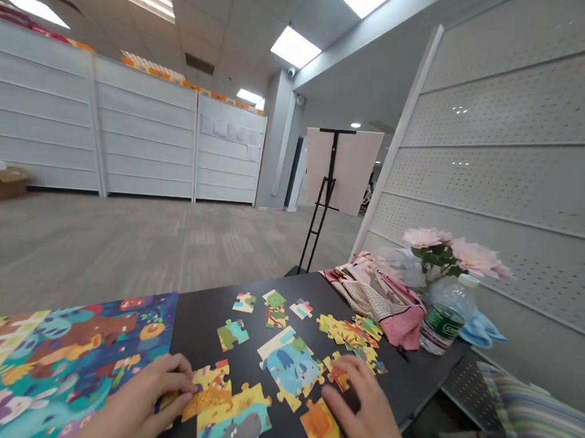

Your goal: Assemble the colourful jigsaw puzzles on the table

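Observation:
On the dark table, my left hand (152, 396) has its fingers curled and pressed together at the left edge of some joined yellow puzzle pieces (213, 393); a yellow piece shows partly beneath them. Joined to these is a section with a grey hippo-like animal (237, 432). My right hand (366, 414) is spread, thumb and fingers apart, over an orange-and-yellow puzzle piece (321, 424), which it partly hides. Between both hands lies a joined blue section with an elephant-like picture (289, 365). A small orange piece (339, 376) sits by my right fingertips.
Loose puzzle pieces (233, 335) lie further back, with a yellow cluster (349, 331) at right. A colourful picture sheet (87, 358) covers the table's left. Pink patterned cloth (377, 295), a water bottle (446, 316) and pink flowers (475, 257) stand along the right edge.

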`<action>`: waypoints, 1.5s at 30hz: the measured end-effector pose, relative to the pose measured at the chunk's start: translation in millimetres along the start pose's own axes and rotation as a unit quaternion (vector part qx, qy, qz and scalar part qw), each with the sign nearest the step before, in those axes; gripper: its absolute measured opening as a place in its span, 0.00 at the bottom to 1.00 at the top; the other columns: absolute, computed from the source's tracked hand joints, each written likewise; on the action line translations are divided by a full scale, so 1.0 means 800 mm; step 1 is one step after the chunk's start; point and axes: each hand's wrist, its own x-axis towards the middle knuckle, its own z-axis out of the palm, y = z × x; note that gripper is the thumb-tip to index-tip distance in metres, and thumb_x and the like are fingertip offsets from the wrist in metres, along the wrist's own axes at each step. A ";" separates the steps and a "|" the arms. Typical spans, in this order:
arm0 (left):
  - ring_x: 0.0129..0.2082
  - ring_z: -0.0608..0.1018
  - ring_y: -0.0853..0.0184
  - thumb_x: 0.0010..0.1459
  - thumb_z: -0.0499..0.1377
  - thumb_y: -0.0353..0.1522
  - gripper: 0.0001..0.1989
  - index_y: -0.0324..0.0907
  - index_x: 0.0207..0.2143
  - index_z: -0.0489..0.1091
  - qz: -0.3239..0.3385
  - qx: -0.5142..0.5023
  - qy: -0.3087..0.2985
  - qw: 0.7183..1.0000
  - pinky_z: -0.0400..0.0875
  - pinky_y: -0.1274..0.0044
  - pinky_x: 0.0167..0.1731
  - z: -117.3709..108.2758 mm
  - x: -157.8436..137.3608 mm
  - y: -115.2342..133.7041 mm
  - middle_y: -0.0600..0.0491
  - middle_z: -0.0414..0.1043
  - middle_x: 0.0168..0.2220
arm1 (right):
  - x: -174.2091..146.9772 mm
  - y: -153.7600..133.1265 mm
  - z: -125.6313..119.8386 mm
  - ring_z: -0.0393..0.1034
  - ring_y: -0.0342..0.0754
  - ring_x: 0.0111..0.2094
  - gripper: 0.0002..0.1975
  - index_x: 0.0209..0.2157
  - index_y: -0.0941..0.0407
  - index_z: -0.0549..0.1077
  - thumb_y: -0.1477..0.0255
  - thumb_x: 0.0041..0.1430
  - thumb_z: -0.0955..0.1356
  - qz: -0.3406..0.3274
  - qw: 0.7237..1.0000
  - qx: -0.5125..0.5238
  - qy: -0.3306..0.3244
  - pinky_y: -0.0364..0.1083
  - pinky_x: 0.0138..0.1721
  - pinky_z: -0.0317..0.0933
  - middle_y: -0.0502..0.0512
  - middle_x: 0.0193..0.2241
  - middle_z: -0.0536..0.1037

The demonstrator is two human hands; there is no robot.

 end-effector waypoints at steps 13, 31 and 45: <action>0.42 0.75 0.63 0.68 0.51 0.39 0.16 0.47 0.32 0.74 0.001 -0.005 0.025 1.000 0.69 0.77 0.43 -0.004 -0.002 0.007 0.52 0.72 0.41 | 0.093 0.079 -0.048 0.73 0.58 0.51 0.22 0.49 0.56 0.76 0.60 0.56 0.69 -0.042 0.997 -0.058 -0.011 0.56 0.56 0.64 0.62 0.49 0.80; 0.40 0.75 0.64 0.68 0.51 0.38 0.15 0.46 0.31 0.72 -0.001 -0.016 0.021 1.000 0.68 0.77 0.41 -0.005 -0.002 0.007 0.52 0.72 0.41 | -0.021 0.069 -0.064 0.57 0.57 0.66 0.17 0.51 0.51 0.76 0.71 0.64 0.62 -0.117 0.974 -0.031 -0.191 0.65 0.66 0.51 0.58 0.61 0.71; 0.42 0.74 0.62 0.69 0.49 0.39 0.16 0.45 0.32 0.72 -0.017 -0.011 0.001 1.000 0.67 0.75 0.44 -0.005 -0.002 0.009 0.52 0.70 0.42 | -0.021 0.065 -0.067 0.58 0.59 0.65 0.17 0.51 0.51 0.75 0.73 0.62 0.63 -0.126 0.973 -0.026 -0.191 0.63 0.64 0.57 0.57 0.61 0.71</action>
